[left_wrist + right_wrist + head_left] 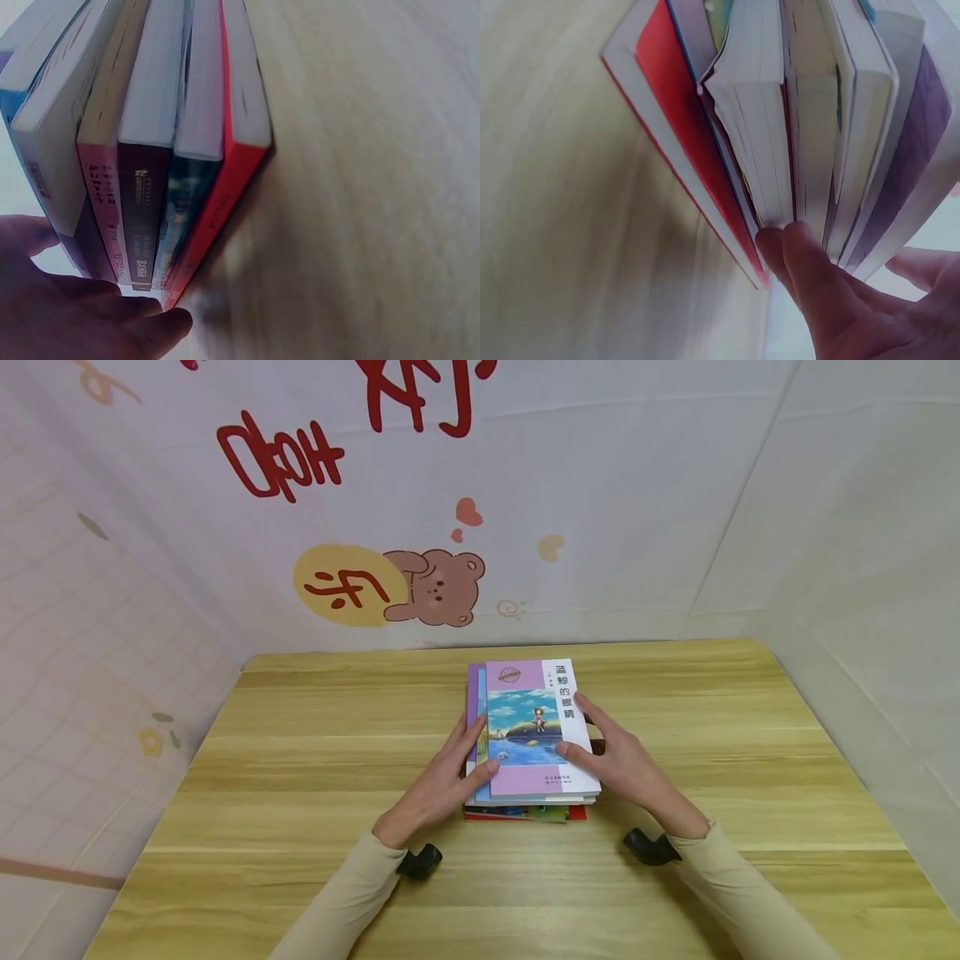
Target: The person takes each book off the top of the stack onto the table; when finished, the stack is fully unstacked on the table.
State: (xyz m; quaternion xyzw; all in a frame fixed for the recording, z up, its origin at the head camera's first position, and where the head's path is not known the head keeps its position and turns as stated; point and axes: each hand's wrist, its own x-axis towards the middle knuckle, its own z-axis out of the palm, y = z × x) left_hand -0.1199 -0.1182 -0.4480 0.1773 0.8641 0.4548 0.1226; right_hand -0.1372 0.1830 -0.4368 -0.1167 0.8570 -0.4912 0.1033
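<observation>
A stack of several books point(525, 727) lies on the table, topped by a pink and white book with a seaside picture. My left hand point(442, 785) rests along the stack's left side, thumb at the top cover's edge. In the left wrist view its fingers point(142, 319) lie against the spines, the lowest of them red point(217, 210). My right hand point(622, 756) touches the right side, its thumb over the top cover. The right wrist view shows its fingertips point(799, 240) at the page edges point(757, 142). Books lower down jut out unevenly.
The wooden table point(300, 760) extends around the stack. Behind it hangs a white cloth backdrop point(615, 527) with red characters and a bear drawing, and cloth walls stand at both sides. Black straps point(420, 862) sit at the wrists.
</observation>
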